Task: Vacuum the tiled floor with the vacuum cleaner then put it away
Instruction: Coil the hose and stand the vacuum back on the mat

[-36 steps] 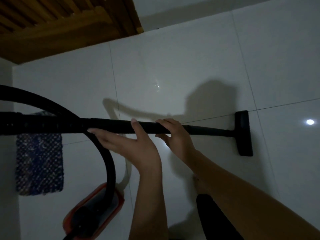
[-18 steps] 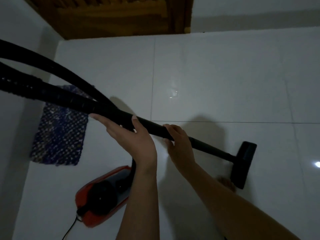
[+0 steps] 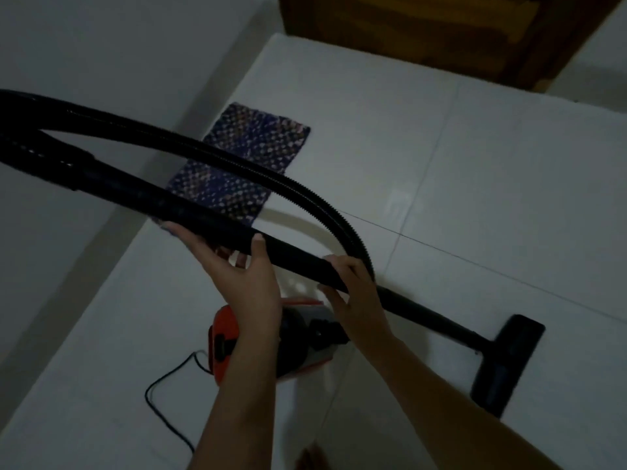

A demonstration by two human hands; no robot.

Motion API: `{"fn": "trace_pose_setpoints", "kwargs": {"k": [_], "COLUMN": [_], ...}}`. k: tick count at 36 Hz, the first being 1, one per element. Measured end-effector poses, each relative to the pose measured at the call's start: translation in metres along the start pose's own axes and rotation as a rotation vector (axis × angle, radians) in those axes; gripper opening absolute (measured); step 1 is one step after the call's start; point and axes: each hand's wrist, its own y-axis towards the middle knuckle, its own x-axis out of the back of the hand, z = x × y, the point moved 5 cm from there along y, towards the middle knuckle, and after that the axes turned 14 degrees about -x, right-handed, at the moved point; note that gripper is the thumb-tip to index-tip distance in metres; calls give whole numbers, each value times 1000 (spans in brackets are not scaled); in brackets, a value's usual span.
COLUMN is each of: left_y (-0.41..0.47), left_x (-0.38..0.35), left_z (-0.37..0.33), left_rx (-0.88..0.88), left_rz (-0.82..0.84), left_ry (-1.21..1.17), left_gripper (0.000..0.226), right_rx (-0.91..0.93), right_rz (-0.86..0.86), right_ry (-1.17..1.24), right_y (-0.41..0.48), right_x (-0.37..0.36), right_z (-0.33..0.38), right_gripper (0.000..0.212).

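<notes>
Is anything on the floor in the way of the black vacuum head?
Nothing visible. The floor head sits on bare tiled floor. The blue mat lies far off by the wall, and the red vacuum body and its cord sit beside it.

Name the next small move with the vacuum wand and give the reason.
Probably push the wand forward, so the floor nozzle sweeps the bare white tiles ahead of it. Both hands already hold the wand, the left hand higher and the right hand lower, and the nozzle looks to be flat on the floor. Steer it away from the power cord lying by the red canister.
</notes>
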Motion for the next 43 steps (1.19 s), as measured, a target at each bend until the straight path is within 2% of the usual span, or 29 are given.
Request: {"fn": "trace_pose_setpoints", "kwargs": {"k": [5,7,11,13,19,24,33,35,38,41,43], "left_y": [3,4,6,6,-1,-10,-19,-23,-27,-33,-37], "left_x": [11,8,-6,-12,-16,-5,13,16,19,20,21], "left_z": [36,49,71,81,113,133,124,122,119,116,114], "left_rx": [-48,-96,-163,-179,-214,-188,-176,-185,-233,-250,-256], "left_rz": [-82,-104,-129,-168,-297,-303,-175,-147,-105,-104,-106], "left_ry": [-51,-77,-189,-240,-300,-315,-389,-385,-386,-392,-401], "left_gripper": [95,96,90,88,85,89,99,100,100,102,104], "right_rx": [199,294,436,492,584,646,635,586,510,481,292], "right_rz": [163,113,-150,-223,-269,-221,-14,114,342,223,179], "right_ry": [-99,-157,-224,-213,-193,-238,-310,-266,-66,-1,-54], "right_y": [14,18,27,32,46,51,40,42,53,76,98], "right_x": [-22,-26,-32,-34,-38,-46,-44,-39,-29,-17,-18], "right_z": [-16,-22,-34,-40,-61,-65,-53,-51,-44,-35,-38], "right_gripper": [50,47,42,39,40,41,47,44,37,38,42]}}
